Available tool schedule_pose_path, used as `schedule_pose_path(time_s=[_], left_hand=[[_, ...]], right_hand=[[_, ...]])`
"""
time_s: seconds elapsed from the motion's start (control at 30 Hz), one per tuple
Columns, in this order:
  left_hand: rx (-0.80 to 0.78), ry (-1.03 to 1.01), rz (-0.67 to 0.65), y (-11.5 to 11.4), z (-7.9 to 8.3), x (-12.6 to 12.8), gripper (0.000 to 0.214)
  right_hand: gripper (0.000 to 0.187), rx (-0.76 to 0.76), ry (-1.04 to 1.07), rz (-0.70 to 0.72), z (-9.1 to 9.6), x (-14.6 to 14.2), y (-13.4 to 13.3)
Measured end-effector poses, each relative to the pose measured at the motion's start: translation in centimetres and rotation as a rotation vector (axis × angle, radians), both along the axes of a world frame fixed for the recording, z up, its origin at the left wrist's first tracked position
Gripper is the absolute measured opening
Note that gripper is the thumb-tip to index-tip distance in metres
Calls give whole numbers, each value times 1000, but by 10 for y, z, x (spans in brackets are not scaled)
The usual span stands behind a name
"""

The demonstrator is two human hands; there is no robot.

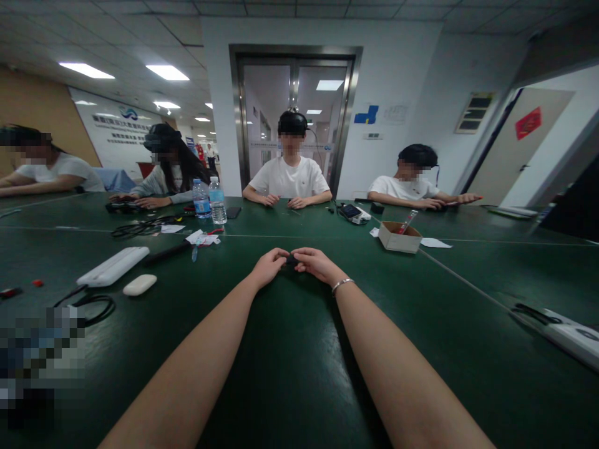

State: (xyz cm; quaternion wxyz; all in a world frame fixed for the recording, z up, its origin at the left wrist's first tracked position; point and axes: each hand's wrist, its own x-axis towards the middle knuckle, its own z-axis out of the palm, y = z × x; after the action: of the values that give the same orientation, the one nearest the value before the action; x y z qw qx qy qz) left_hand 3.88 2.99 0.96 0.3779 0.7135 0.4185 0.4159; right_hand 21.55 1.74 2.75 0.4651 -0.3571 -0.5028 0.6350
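Both my arms reach forward over the dark green table (290,349), and the hands meet near its middle. Between them is a small black object (292,259), mostly covered by fingers, so its kind does not show. My left hand (270,267) is closed, its fingertips on the left side of this object. From the other side my right hand (319,264) pinches it with thumb and fingers. A silver bracelet (342,285) circles my right wrist.
To the left lie a white power bank (113,267), a white oval case (140,285) and cables (140,228). Two water bottles (218,201) stand further back. A cardboard box (399,237) sits at right. Several people sit around the table, one person (290,178) directly opposite.
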Motion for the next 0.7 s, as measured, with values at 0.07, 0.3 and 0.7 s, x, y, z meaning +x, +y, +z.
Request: schedule_pose_path(time_s=[0.07, 0.3, 0.7], left_hand=[[17, 8, 10, -1, 1, 0, 25], [37, -12, 39, -7, 8, -1, 26], [51, -18, 30, -7, 9, -2, 25]], right_hand=[[11, -6, -5, -4, 1, 0, 0], [1, -20, -52, -21, 1, -4, 1], [24, 28, -60, 28, 7, -2, -6]])
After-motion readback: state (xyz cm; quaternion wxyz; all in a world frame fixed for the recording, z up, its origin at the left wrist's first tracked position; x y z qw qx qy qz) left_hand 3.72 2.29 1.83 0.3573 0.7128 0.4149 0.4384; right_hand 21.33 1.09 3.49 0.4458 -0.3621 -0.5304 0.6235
